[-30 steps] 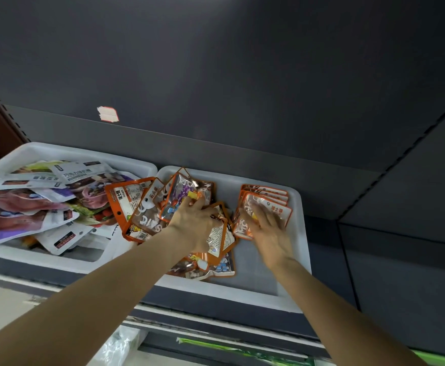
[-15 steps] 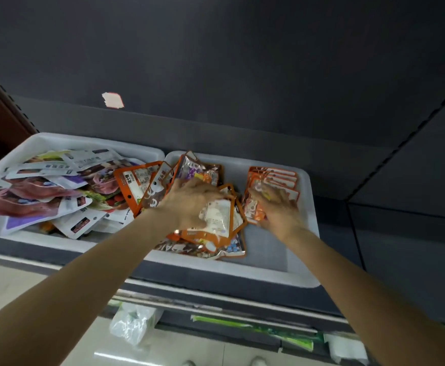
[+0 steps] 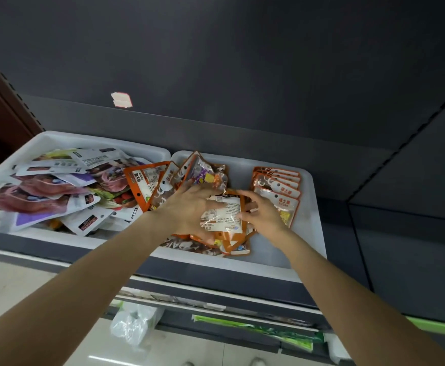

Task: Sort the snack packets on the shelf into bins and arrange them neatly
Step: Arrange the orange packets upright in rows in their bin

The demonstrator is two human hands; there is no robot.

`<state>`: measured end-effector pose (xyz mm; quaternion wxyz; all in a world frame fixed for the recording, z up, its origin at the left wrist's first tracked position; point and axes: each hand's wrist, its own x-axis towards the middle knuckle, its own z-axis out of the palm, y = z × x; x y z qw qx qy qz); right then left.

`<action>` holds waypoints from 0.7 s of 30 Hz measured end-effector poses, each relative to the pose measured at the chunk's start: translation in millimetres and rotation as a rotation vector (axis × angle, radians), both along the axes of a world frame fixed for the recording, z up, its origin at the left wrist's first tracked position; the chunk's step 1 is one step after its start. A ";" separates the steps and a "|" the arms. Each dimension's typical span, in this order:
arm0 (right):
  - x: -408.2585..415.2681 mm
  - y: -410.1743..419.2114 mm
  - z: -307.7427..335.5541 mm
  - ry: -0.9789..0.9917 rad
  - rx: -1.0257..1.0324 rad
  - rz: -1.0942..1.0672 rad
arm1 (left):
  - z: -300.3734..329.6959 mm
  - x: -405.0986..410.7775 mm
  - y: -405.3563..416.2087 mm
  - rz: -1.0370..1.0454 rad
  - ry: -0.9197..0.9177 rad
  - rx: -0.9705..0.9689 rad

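Your left hand (image 3: 189, 207) grasps an orange-edged packet (image 3: 222, 215) with its white label side up, fingers curled over its left edge and thumb under the lower edge. Your right hand (image 3: 262, 212) meets the same packet from the other side, fingers pinching its right edge; the index finger stretches along the packet's top corner. The packet sits above a loose heap of orange packets (image 3: 205, 244) in the middle of the right bin (image 3: 311, 233).

Just right of your right hand, a neat overlapping row of orange packets (image 3: 278, 180) lies against the bin's right side, all facing the same way. At the bin's left end, several more orange packets (image 3: 147, 183) lean fanned out, one of them overlapping the rim of the left bin (image 3: 57, 137).

The left bin holds a jumbled pile of white, pink and purple packets (image 3: 52, 188). Both white bins stand side by side on the dark shelf (image 3: 216, 278), touching at their rims. A small pale sticker (image 3: 121, 99) marks the back panel above them.
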<state>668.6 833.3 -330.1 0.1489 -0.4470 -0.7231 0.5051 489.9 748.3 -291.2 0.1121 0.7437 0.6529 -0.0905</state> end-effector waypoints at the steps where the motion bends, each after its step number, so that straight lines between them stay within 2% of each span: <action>1: 1.1 0.8 1.9 0.004 -0.022 -0.021 | -0.1 -1.7 -2.2 -0.036 0.085 -0.025; 3: 4.0 1.8 2.1 0.022 -0.085 -0.041 | -0.7 -1.6 -4.6 -0.062 0.141 -0.021; 5: 5.5 -0.9 2.8 -0.007 -0.114 -0.031 | 2.4 0.5 -5.7 -0.055 0.076 0.022; 11: 7.6 -2.5 4.4 -0.144 0.090 0.028 | 23.6 -5.3 -11.5 0.161 -0.413 0.192; 14: 16.9 8.6 14.8 0.088 0.183 -0.250 | 25.7 0.2 -3.7 0.277 -0.564 0.297; 15: 24.2 10.8 22.2 0.145 0.118 -0.301 | 25.6 3.8 1.2 0.338 -0.627 0.307; 17: 36.7 14.0 33.8 0.201 -0.161 -0.296 | 25.1 14.2 13.2 0.431 -0.769 0.274; 18: 44.6 20.6 35.5 0.185 -0.205 -0.258 | 23.3 21.3 19.8 0.460 -0.823 0.238; 19: 50.1 23.3 39.0 0.160 -0.186 -0.229 | 19.8 28.8 26.6 0.486 -0.866 0.206; 21: 60.2 27.9 39.4 0.124 -0.019 -0.164 | 9.7 42.1 37.3 0.525 -0.914 0.147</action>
